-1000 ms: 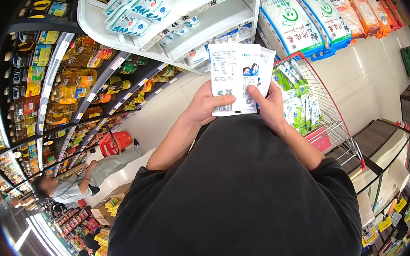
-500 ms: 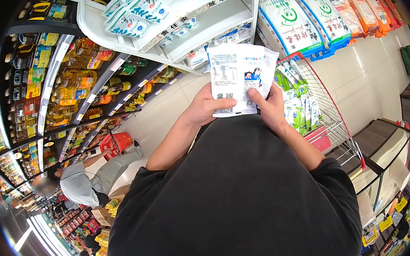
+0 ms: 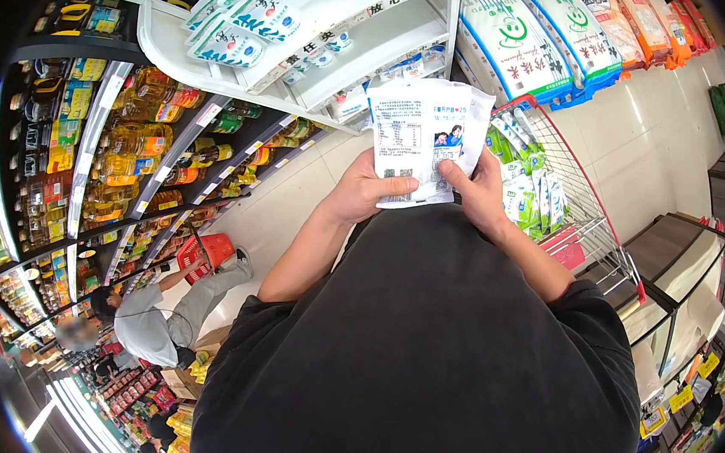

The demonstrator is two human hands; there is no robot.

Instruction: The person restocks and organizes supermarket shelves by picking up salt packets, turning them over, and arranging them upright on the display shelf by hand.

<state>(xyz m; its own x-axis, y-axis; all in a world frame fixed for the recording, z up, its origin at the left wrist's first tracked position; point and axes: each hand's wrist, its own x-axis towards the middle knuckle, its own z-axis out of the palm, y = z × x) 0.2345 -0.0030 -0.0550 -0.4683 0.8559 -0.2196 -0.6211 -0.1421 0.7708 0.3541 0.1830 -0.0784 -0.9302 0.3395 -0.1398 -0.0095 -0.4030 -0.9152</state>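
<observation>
Two or more overlapping white packets point(image 3: 413, 124), printed with small text and a picture, are held up in front of my chest. My left hand point(image 3: 367, 184) grips their lower left part, thumb across the front. On the lower right, my right hand point(image 3: 476, 184) is closed round them with its thumb on the printed face. My fingers behind the packets are hidden. Just beyond them stands a white shelf point(image 3: 305, 94) with white and blue packets point(image 3: 264, 14). A shopping cart point(image 3: 587, 180) holding green and white packets point(image 3: 524, 171) is right beside my right hand.
Oil bottles point(image 3: 126, 152) fill the dark shelving on the left. A person point(image 3: 146, 324) stands at the lower left beside a red basket point(image 3: 211, 253). Big rice bags point(image 3: 517, 43) lie at the top right. Dark-framed display stands point(image 3: 671, 251) are at the right.
The packets have shifted and tilted slightly in my hands, which hold almost the same place. The person at the lower left has leaned and reached toward the red basket.
</observation>
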